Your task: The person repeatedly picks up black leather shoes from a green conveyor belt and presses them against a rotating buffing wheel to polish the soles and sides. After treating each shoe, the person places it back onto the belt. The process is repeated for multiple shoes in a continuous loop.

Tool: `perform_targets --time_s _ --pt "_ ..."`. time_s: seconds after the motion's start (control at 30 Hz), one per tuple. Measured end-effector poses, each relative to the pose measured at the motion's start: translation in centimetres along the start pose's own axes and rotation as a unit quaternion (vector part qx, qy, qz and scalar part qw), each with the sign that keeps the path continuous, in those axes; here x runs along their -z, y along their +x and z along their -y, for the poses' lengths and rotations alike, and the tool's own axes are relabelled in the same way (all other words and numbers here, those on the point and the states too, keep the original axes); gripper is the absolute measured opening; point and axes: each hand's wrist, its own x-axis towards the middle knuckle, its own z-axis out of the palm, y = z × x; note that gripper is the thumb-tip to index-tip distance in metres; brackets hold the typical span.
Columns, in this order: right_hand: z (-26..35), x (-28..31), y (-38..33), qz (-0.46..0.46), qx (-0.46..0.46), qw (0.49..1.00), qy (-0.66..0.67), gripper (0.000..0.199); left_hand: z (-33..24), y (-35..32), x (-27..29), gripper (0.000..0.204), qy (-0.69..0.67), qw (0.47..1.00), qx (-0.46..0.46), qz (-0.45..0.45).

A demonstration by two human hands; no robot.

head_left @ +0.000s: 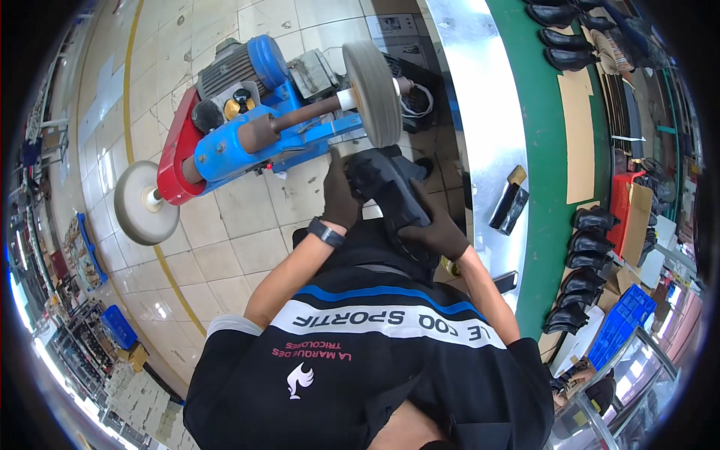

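Observation:
Both of my hands wear dark gloves and hold one black shoe [396, 196] in front of my body. My left hand [339, 196] is closed at the shoe's left side, near its far end. Round the near end on the right, my right hand [439, 231] is wrapped, with its thumb across the shoe. Just beyond the shoe stands a grey buffing wheel [373, 94] on the shaft of a blue machine [232, 146]. Whether shoe and wheel touch, I cannot tell.
A second, pale wheel [146, 202] sits at the machine's left end, beside a red belt guard [180, 150]. Right of me runs a metal-topped bench [487, 97] bearing a black brush-like tool [510, 204] and a phone [506, 282]. Black shoes [585, 270] line a green surface [551, 165].

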Motion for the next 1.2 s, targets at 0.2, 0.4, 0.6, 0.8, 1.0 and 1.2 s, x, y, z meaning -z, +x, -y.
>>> perform_targets --time_s 0.2,0.4,0.6,0.8,1.0,1.2 --pt "-0.1 1.1 0.3 -0.022 -0.111 0.946 0.305 0.085 6.9 12.9 6.8 0.043 0.366 0.893 -0.037 0.259" --pt "-4.9 0.6 -0.3 -0.016 -0.084 0.888 0.451 0.064 5.7 14.2 5.7 0.046 0.529 0.744 -0.204 0.352" --pt "-2.6 -1.9 1.3 0.007 -0.01 0.731 0.682 0.07 4.3 14.8 4.2 0.055 0.45 0.775 -0.308 0.318" --pt "-4.5 -4.1 5.4 0.044 -0.028 0.67 0.741 0.073 2.5 15.8 5.5 0.058 0.511 0.767 -0.25 0.297" --pt "-2.5 -4.0 0.7 0.08 -0.03 0.681 0.727 0.075 1.8 12.8 6.7 0.046 0.704 0.465 -0.469 0.262" --pt "-2.5 -4.7 3.5 0.089 -0.079 0.616 0.779 0.073 4.1 15.8 10.3 0.043 0.427 0.821 -0.171 0.337"
